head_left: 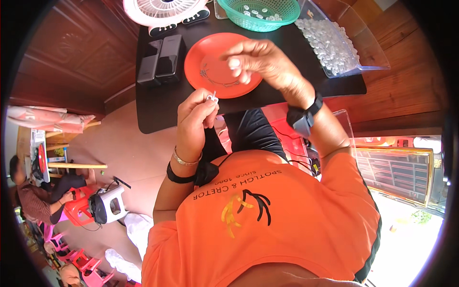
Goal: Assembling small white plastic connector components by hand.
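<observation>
My left hand (195,112) is closed in front of the red plate, pinching a small white plastic clip (212,98) between thumb and fingertips. A thin metal pin stands up from the clip. Over the right part of the plate hovers my right hand (267,67), its fingers loosely bent, thumb and forefinger apart; I see nothing held in it. On the round red plate (193,57) lie thin metal nails (205,71), scattered at the left and along the near side.
At the back, a green basket (260,21) holds some white pieces. A clear bin (375,64) of whitish plastic pieces (332,48) stands right on the black table (153,112). Two dark boxes (169,55) and a white fan (167,12) are left. Another person (40,196) sits far left.
</observation>
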